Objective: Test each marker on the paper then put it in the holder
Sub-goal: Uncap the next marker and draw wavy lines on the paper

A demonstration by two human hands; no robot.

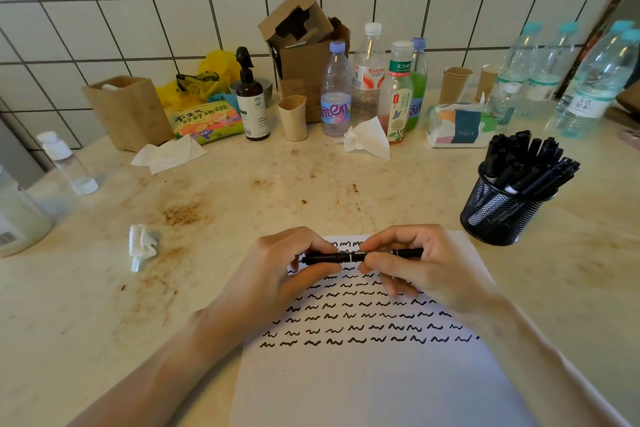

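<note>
paper: nearest, under both hands for testing.
left hand, right hand: fingers pinch marker above paper, probably capping.
holder: right of paper, within reach.

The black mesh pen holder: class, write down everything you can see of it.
The black wire-mesh pen holder is a round cup of open metal-looking mesh, standing upright on the stained beige countertop, just beyond the white paper sheet's far right corner. It is crammed with black capped markers that fan out above its rim. Neither hand touches it.
</note>
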